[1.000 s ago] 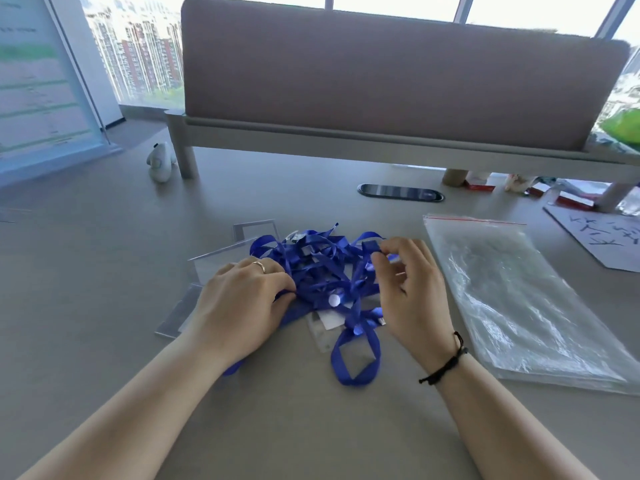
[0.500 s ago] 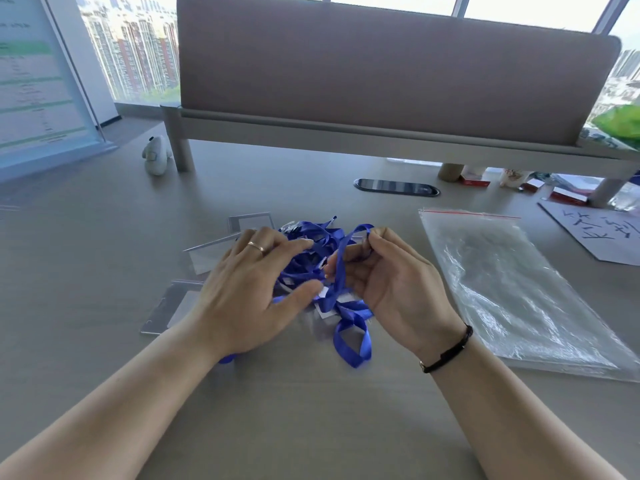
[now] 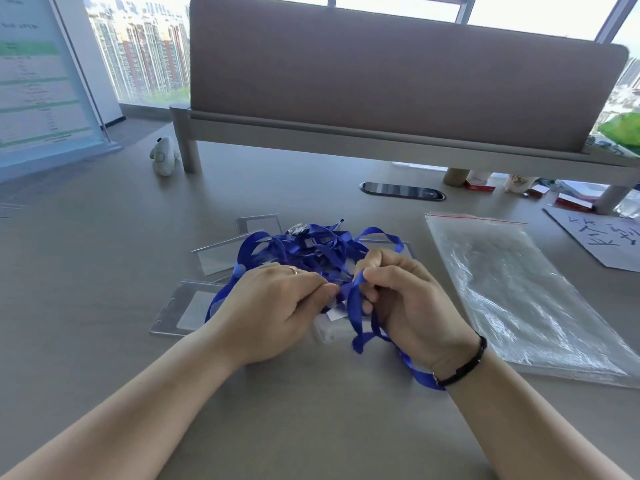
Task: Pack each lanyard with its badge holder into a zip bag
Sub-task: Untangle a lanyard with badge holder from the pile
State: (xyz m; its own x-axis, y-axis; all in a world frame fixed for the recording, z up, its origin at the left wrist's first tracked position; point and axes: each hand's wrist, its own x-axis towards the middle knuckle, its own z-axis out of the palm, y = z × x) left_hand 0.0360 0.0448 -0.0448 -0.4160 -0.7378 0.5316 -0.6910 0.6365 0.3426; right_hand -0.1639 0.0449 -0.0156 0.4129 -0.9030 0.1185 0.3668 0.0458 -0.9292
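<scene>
A tangled heap of blue lanyards (image 3: 311, 249) lies mid-table on several clear badge holders (image 3: 183, 310). My left hand (image 3: 273, 306) pinches a strand at the heap's near edge. My right hand (image 3: 405, 299) grips a blue ribbon loop (image 3: 356, 303) that hangs down and trails under my right wrist. Both hands are close together, almost touching. A stack of clear zip bags (image 3: 519, 292) with a red seal line lies to the right of the heap.
A grey desk divider (image 3: 381, 81) stands across the back. A black oval cable port (image 3: 401, 191) sits behind the heap. A small white figure (image 3: 162, 157) stands at the back left. A paper with handwriting (image 3: 609, 237) and small boxes lie at the far right.
My hands have pulled nearer to me and closed tighter on the ribbon. The loose loop now drops lower and trails under my right wrist.
</scene>
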